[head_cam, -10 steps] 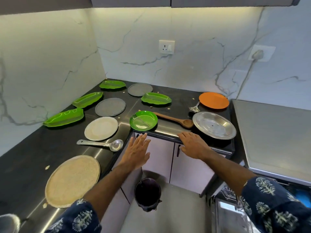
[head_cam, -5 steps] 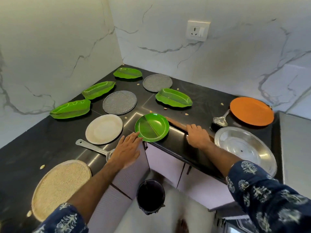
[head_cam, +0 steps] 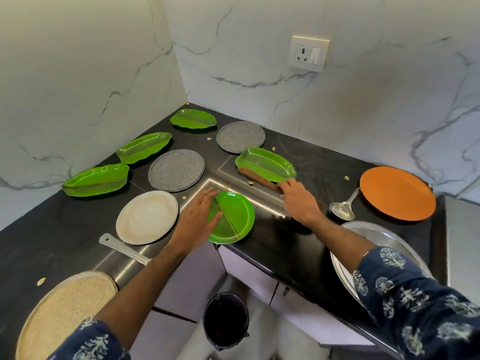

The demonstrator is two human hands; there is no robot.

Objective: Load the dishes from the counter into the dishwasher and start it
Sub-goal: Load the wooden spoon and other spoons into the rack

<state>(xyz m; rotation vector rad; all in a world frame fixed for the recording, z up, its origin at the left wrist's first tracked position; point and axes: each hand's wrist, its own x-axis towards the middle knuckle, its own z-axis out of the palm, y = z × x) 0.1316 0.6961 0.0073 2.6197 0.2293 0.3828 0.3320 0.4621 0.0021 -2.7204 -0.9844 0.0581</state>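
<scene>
While my left hand (head_cam: 198,221) lies flat with straight fingers on the round green plate (head_cam: 233,218) at the bench (head_cam: 291,245) edge, my right hand (head_cam: 298,201) grips the wooden spoon (head_cam: 257,178), whose far end sits under a leaf-shaped green tray (head_cam: 267,165). All dishes look empty. Half a second ago the left hand was only at the plate's rim, and the right sat nearer the steel platter (head_cam: 371,237), now partly hidden by my sleeve (head_cam: 415,294).
</scene>
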